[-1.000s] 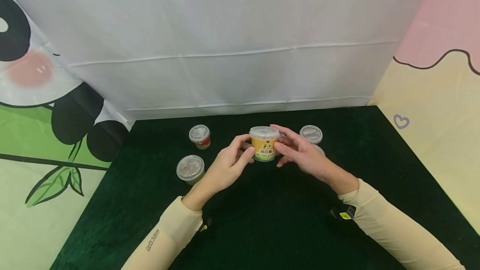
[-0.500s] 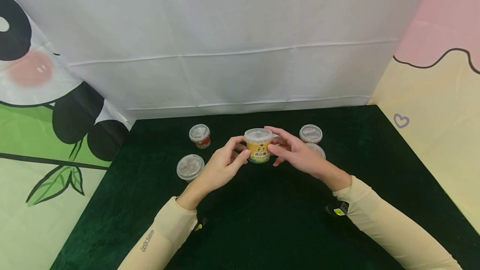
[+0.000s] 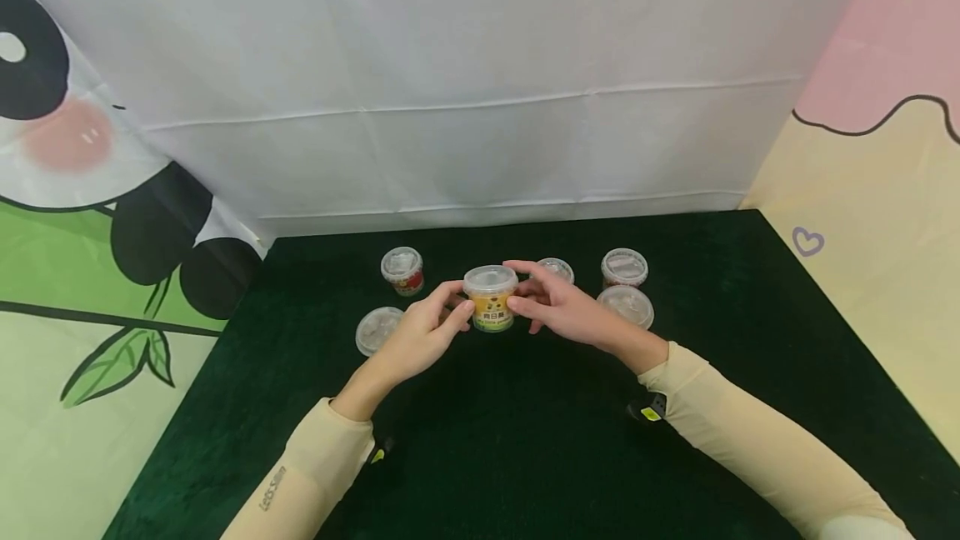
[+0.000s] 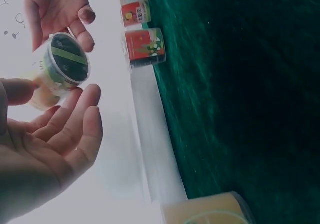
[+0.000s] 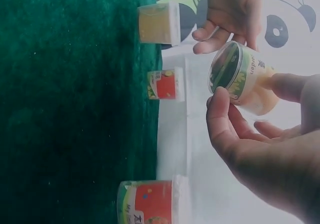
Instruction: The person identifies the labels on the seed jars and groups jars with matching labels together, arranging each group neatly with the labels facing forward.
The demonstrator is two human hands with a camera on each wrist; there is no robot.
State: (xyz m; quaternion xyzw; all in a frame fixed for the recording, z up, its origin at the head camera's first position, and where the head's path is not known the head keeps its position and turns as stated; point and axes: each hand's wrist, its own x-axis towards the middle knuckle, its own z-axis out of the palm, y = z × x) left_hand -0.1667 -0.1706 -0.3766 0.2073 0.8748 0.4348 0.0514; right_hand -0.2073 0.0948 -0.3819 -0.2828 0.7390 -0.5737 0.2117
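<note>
A clear plastic tub (image 3: 491,303) with a yellow label and a translucent lid is held upright off the table between both hands. My left hand (image 3: 420,330) pinches its left side, thumb in front and fingers behind. From the other side, my right hand (image 3: 566,311) grips it with the thumb on the label and the index finger near the lid rim. In the left wrist view, the dark contents show through the bottom of the tub (image 4: 69,58). The right wrist view shows my right thumb and fingers round the tub (image 5: 250,79).
On the green cloth (image 3: 510,432) stand several other lidded tubs: a red-labelled tub (image 3: 402,272) at back left, a larger tub (image 3: 377,330) by my left wrist, a tub (image 3: 558,270) partly behind my right hand, and two tubs (image 3: 624,266) at right. A white curtain (image 3: 480,90) hangs behind.
Both hands have carried the yellow-labelled tub to the left and slightly nearer, keeping their hold. The tub behind my right hand has come into sight.
</note>
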